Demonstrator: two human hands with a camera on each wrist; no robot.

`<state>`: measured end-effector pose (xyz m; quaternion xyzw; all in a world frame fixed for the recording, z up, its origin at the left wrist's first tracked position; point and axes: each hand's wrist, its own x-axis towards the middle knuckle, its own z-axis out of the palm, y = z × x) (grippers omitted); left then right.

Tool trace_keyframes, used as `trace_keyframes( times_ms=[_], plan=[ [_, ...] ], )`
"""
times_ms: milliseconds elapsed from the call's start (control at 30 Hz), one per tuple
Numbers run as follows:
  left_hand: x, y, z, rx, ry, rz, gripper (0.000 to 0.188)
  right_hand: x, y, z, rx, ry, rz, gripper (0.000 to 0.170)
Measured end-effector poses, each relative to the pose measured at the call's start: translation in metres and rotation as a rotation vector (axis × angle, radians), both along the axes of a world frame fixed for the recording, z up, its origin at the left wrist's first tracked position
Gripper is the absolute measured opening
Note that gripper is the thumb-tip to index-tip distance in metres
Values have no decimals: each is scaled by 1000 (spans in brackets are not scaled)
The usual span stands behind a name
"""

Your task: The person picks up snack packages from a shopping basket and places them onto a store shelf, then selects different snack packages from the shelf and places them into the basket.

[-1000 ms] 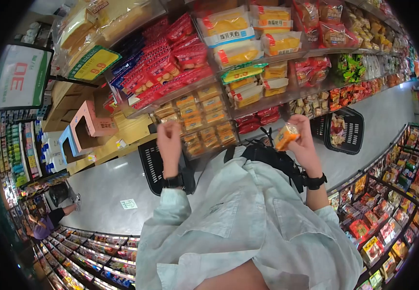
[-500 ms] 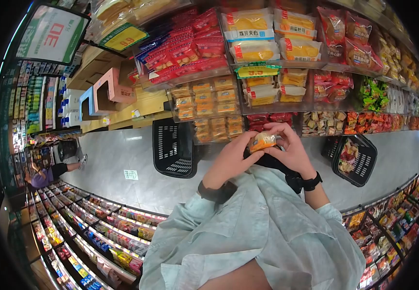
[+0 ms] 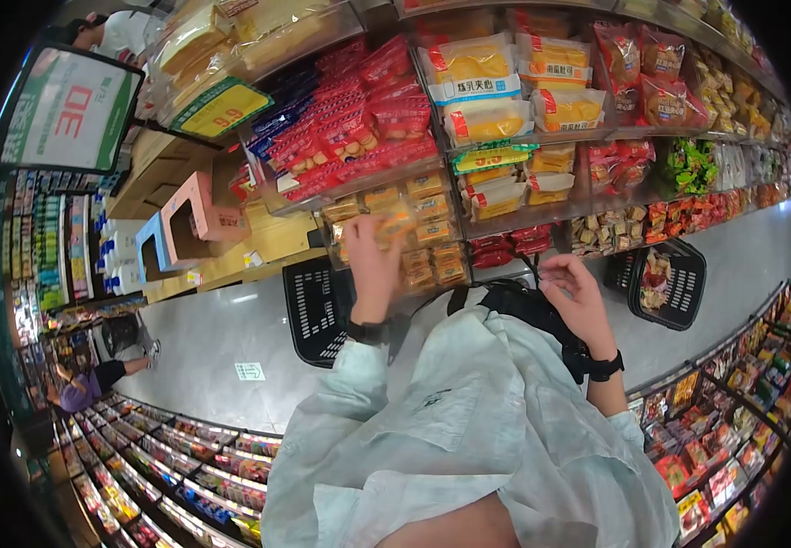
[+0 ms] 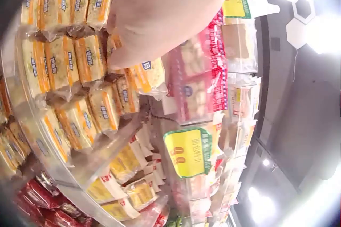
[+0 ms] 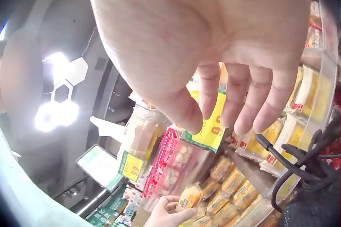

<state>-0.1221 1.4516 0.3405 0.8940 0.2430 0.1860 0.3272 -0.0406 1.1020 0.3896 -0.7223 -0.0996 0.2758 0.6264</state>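
Note:
My left hand (image 3: 373, 265) is over the bin of small snack cakes in clear wrappers with orange bands. It pinches one wrapped cake (image 5: 190, 197), which the right wrist view shows between thumb and fingers; the left wrist view shows that cake beside rows of wrapped cakes (image 4: 61, 64). In the head view the hand covers part of the bin and is slightly blurred. My right hand (image 3: 578, 292) hangs in front of the body at waist height, fingers loosely bent and holding nothing. A black bag (image 3: 519, 306) with cords sits at the waist near it.
Red biscuit packs (image 3: 350, 123) and bagged breads (image 3: 478, 73) fill the bins above. Black baskets (image 3: 313, 315) stand on the floor at either side. A price sign (image 3: 62, 110) stands at far left. Someone in purple (image 3: 80, 393) is down the aisle.
Earlier the right hand held a wrapped cake, then both hands held it together before the waist. Now the right hand is empty and the left has moved up-left to the cake bin.

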Motion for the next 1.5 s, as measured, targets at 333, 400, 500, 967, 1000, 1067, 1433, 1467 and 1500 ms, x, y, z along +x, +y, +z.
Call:
trace_keyframes(
  times_ms=[333, 400, 500, 967, 1000, 1067, 1433, 1467, 1500],
  plan=[
    [39, 61, -61, 174, -5, -46, 43, -65, 1, 5, -117, 149, -295, 27],
    [40, 64, -72, 145, -18, -51, 41, -80, 1, 2, -116, 160, -364, 27],
    [40, 71, -84, 68, 27, -40, 45, -96, -1, 0, -141, 171, -401, 27],
    [50, 73, -87, 523, 99, -49, 56, -121, -51, -5, -57, 119, -423, 25],
    [48, 75, -90, 619, 67, -36, 55, -123, -61, -7, -39, 109, -425, 25],
    [45, 67, -78, 616, 155, 16, 59, -129, -87, -9, -8, 104, -426, 25],
    [-25, -108, -66, 507, 120, -321, 37, -186, -281, -76, 24, 31, -729, 23],
    [-31, -120, -86, 349, 106, -437, 34, -196, -301, -89, -8, 46, -770, 23],
    [-32, -132, -105, 190, 101, -550, 32, -209, -319, -103, -39, 64, -809, 23]
  ],
)
